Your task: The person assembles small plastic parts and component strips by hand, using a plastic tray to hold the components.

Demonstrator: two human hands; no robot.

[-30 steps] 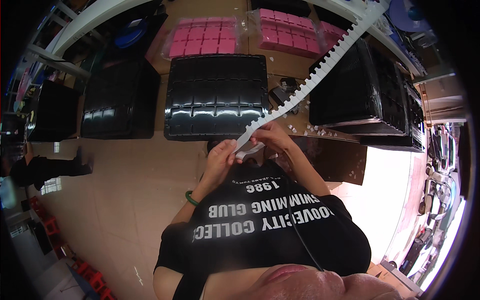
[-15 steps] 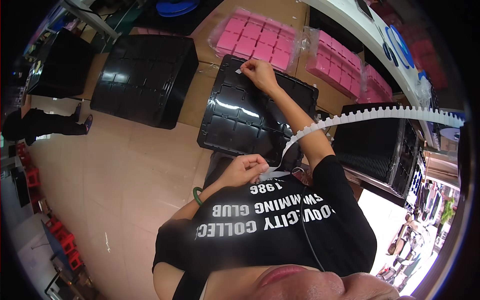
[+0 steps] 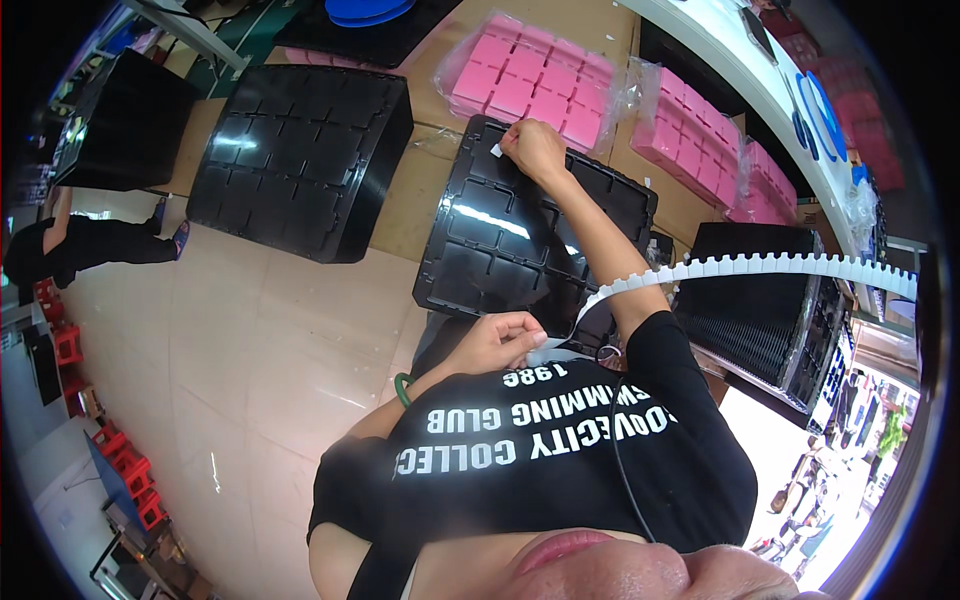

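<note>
In front of me lies a black plastic tray [image 3: 492, 268] with shallow compartments. My right hand [image 3: 537, 152] reaches over it to the far left part, its thumb and fingers pinched on a small white piece [image 3: 496, 150]. That piece is at a far compartment; whether it touches the tray I cannot tell. My left hand [image 3: 492, 343] is closed near my chest at the tray's near edge. Its fingers hold the end of a long white strip [image 3: 745, 268] with a notched edge. From there the strip arches over my right forearm and off to the right.
A stack of black trays [image 3: 300, 160] stands to the left, another stack [image 3: 745, 300] to the right. Behind are pink compartmented trays [image 3: 535, 75] in clear plastic. A white shelf edge [image 3: 720, 60] runs along the far right. Another person [image 3: 95, 245] is at the far left.
The whole view has shifted slightly, moving the tray and stacks a little to the right in the picture. Both hands keep their grips and nearly the same places at the tray.
</note>
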